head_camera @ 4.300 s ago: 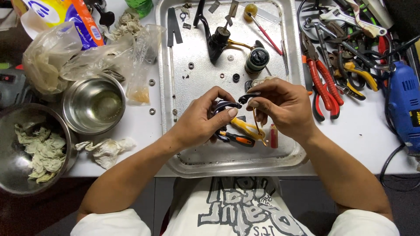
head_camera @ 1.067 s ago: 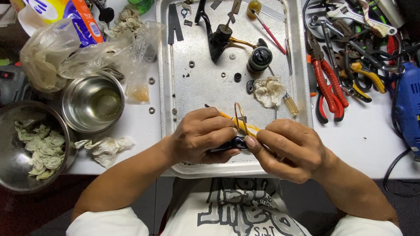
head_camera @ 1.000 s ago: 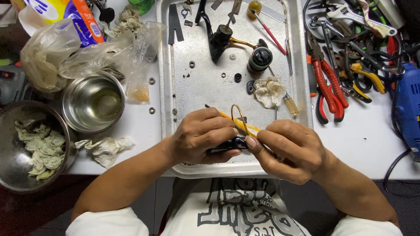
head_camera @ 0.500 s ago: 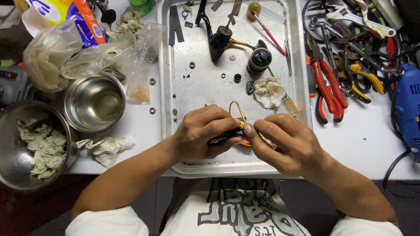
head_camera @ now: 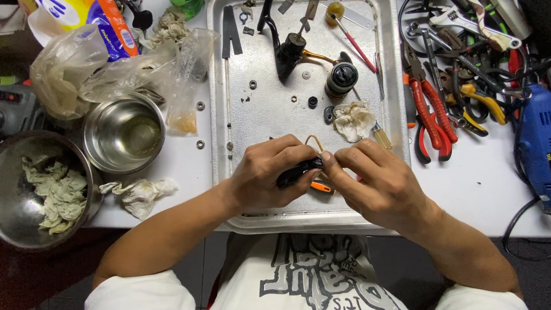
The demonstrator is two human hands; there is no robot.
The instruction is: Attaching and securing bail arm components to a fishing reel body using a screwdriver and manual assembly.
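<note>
Left hand (head_camera: 261,175) is clamped around a small black part (head_camera: 298,171), low over the metal tray (head_camera: 275,117); right hand (head_camera: 379,183) pinches at its end beside a thin gold wire loop (head_camera: 314,139). Risk: a slipped pinch could drop the part among loose washers (head_camera: 253,84) beyond the grip; farther off, the crowded pliers (head_camera: 427,109) invite snagging.

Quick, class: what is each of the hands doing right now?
Left hand: closed around a small black part.
Right hand: fingertips pinched at the same part's end; its own hold cannot be told.
</note>
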